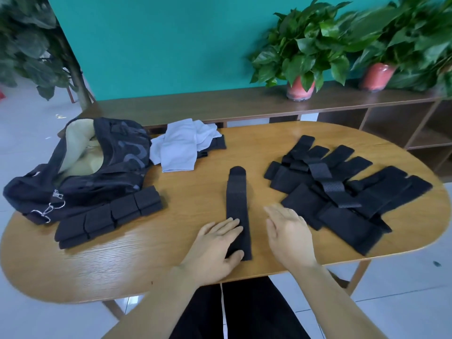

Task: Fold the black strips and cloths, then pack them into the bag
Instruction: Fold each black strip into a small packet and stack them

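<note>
Strip (237,209) lies lengthwise, pointing away, under left hand (215,248).

Both forearms bare, no sleeves in view. Left hand (216,245) and right hand (288,234): no rings, watch or gloves. Black trousers (244,311), thin white drawstring (222,304) hanging down the front.

Bare wood on the table (137,263) runs along the near edge, left of the left hand (215,248). A narrow bare lane lies between the single black strip (238,211) and the right hand (288,236). A wider bare band lies beyond the strip's far end. Right side blocked by the pile of loose black strips (342,192) (overlapping, reaching near the edge). Left side blocked by the open bag (80,167), the row of folded strips (110,216) just beside it, and the white cloths (183,148) at the far edge.
</note>
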`<state>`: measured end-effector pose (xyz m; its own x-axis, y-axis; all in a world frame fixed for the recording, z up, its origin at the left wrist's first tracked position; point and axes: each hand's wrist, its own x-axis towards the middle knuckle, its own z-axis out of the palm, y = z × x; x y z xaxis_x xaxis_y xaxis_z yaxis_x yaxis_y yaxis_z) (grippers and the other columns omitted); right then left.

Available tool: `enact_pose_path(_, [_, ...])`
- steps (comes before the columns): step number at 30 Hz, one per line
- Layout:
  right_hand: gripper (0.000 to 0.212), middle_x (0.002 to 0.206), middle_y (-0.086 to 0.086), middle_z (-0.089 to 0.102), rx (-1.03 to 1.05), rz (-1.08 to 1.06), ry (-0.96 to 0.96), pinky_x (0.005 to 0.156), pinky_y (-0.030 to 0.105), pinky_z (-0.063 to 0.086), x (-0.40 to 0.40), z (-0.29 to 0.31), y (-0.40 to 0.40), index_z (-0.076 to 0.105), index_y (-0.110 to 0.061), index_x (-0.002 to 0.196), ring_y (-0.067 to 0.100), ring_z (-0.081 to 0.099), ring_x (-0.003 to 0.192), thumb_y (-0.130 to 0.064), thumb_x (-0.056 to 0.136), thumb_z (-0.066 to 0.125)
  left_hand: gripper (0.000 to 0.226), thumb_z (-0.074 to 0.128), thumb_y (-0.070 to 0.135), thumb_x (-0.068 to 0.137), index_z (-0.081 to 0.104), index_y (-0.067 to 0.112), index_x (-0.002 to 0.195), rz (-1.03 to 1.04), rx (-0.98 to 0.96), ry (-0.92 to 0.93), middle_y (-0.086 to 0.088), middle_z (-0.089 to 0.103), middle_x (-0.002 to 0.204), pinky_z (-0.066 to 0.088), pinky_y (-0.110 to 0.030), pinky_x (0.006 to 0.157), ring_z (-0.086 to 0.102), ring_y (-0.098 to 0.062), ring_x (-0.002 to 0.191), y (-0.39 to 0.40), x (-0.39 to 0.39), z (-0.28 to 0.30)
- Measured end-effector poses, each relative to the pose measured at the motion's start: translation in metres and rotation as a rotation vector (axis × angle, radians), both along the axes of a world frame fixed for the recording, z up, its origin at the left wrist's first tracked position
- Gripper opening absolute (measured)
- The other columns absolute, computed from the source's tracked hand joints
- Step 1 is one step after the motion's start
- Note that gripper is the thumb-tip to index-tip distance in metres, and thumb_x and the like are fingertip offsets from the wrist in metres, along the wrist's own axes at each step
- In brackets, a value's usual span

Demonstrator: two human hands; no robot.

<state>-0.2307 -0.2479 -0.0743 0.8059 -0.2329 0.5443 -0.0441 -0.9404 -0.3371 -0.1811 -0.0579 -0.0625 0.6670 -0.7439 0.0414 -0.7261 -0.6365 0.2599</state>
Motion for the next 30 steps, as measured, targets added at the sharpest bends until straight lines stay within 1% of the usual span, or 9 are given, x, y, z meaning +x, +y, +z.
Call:
enact_pose_path(4, [0.026,0.102,0.004,0.073,-0.031,0.093,0.034,0.073,0.037,0.051,0.002,0.002,0.019,0.074,-0.011,0.102,0.026,0.068,0.092,-0.003,0.078,0.068,0.062,0.021,0.057,0.095,0.033,0.028,0.149,0.011,-0.144,-0.035,0.017,0.015,0.157,-0.007,-0.014,0.113,-0.006,0.013,0.139,0.022,0.001,-0.006])
enact_pose_path(8, [0.027,0.104,0.0,0.072,-0.088,0.158,0.023,0.074,0.032,0.05,0.004,0.009,0.031,0.074,-0.015,0.104,0.021,0.067,0.096,-0.01,0.079,0.065,0.044,0.033,0.047,0.098,0.06,0.029,0.128,0.101,-0.373,-0.112,0.017,0.049,0.14,0.021,-0.028,0.114,0.032,0.006,0.134,0.032,0.01,-0.011])
enact_pose_path(11, [0.03,0.11,0.002,0.07,-0.164,0.243,0.06,0.076,0.034,0.051,0.008,0.008,0.031,0.073,-0.016,0.104,0.022,0.064,0.104,-0.011,0.075,0.067,0.034,0.046,0.044,0.093,0.069,0.028,0.112,0.059,-0.376,-0.173,0.016,0.061,0.124,0.033,-0.034,0.106,0.045,0.001,0.121,0.033,0.012,-0.015])
enact_pose_path(15, [0.033,0.113,0.002,0.069,-0.297,0.336,0.206,0.081,0.036,0.053,0.014,0.003,0.032,0.074,-0.02,0.096,0.025,0.062,0.11,-0.009,0.065,0.079,0.032,0.051,0.048,0.089,0.067,0.031,0.11,0.009,-0.33,-0.174,0.018,0.058,0.124,0.025,-0.033,0.109,0.044,0.002,0.12,0.034,0.013,-0.023])
enact_pose_path(19, [0.046,0.117,0.001,0.067,-0.372,0.368,0.304,0.085,0.038,0.053,0.032,0.003,0.029,0.07,-0.02,0.11,0.027,0.061,0.112,-0.01,0.066,0.078,0.03,0.053,0.048,0.088,0.066,0.032,0.11,-0.003,-0.33,-0.18,0.019,0.057,0.124,0.017,-0.027,0.114,0.045,0.004,0.12,0.035,0.016,-0.025])
enact_pose_path(21, [0.049,0.129,0.002,0.061,-0.393,0.37,0.379,0.095,0.04,0.045,0.045,0.009,0.029,0.063,-0.02,0.124,0.029,0.053,0.122,-0.009,0.076,0.07,0.029,0.054,0.047,0.088,0.066,0.032,0.11,-0.006,-0.341,-0.164,0.019,0.057,0.124,0.017,-0.028,0.114,0.045,0.003,0.121,0.035,0.016,-0.026])
enact_pose_path(24, [0.055,0.155,-0.003,0.03,-0.379,0.342,0.531,0.11,0.037,0.02,0.071,0.019,0.027,0.032,-0.025,0.149,0.026,0.022,0.141,-0.013,0.096,0.043,0.028,0.055,0.045,0.088,0.067,0.031,0.11,0.0,-0.352,-0.16,0.017,0.057,0.124,0.019,-0.029,0.114,0.046,0.002,0.12,0.034,0.016,-0.028])
enact_pose_path(26, [0.058,0.158,-0.006,0.02,-0.39,0.292,0.602,0.112,0.035,0.017,0.089,0.024,0.026,0.021,-0.029,0.152,0.023,0.015,0.142,-0.015,0.098,0.038,0.029,0.054,0.046,0.089,0.067,0.031,0.109,0.006,-0.346,-0.167,0.017,0.058,0.123,0.018,-0.029,0.114,0.047,0.001,0.119,0.035,0.016,-0.028])
enact_pose_path(30, [0.062,0.158,-0.007,0.019,-0.354,0.225,0.643,0.113,0.037,0.016,0.109,0.027,0.023,0.021,-0.032,0.151,0.023,0.014,0.143,-0.012,0.095,0.04,0.031,0.051,0.048,0.088,0.067,0.031,0.108,0.004,-0.328,-0.171,0.016,0.059,0.123,0.018,-0.029,0.113,0.047,0.0,0.118,0.034,0.015,-0.027])
